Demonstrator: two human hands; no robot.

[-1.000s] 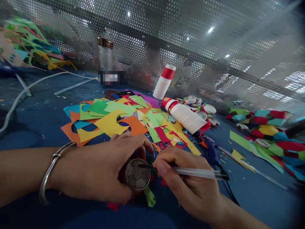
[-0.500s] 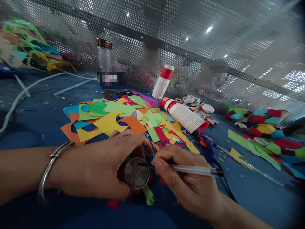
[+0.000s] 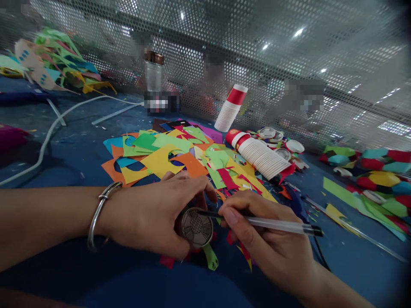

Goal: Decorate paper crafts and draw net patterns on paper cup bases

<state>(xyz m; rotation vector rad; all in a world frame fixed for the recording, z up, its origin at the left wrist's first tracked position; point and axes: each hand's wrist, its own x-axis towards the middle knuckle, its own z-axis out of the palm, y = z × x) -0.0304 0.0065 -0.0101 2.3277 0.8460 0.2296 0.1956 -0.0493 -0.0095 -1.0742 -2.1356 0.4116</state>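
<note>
seemingly grey-brown disc (image 3: 196,230), dark-lined

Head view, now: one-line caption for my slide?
Left hand around a round patterned piece, right hand holding a pen over it, coloured paper scraps beyond.

No lettering can be read; the gold mark (image 3: 234,132) on the red cup (image 3: 230,137) is too small.

One left hand (image 3: 150,218), one right hand (image 3: 272,244), one pen (image 3: 272,224), one round patterned piece (image 3: 197,229), one silver bracelet (image 3: 97,214), two stacks of paper cups (image 3: 226,116), one brown-lidded bottle (image 3: 153,76), one white cable (image 3: 47,139), one perforated screen (image 3: 186,55), one worktop (image 3: 135,284), coloured paper scraps (image 3: 160,161) too many to count
</note>
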